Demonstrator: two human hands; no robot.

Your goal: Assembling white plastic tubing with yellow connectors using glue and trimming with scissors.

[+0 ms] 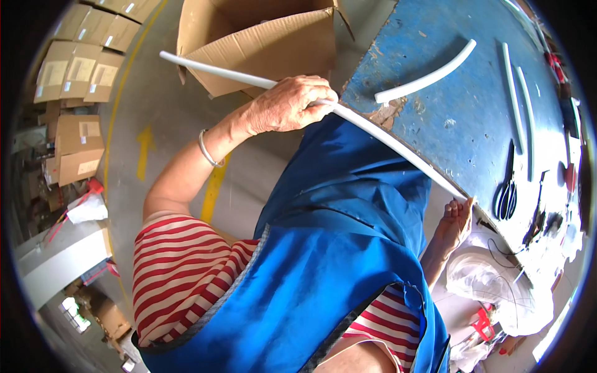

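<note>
White plastic tube [348, 118] lies along the blue tabletop [460, 118] edge; left hand [289, 104] grip clamped on it, right hand [455, 221] grip pinching its end.

Four white tubes [429, 73], one pair of scissors [507, 186], one open cardboard box [267, 46], two hands [289, 104].

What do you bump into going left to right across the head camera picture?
Stacked cardboard boxes → yellow floor arrow → silver bracelet → left hand gripping the long white tube → right hand at the tube's end → scissors on the blue table.
</note>
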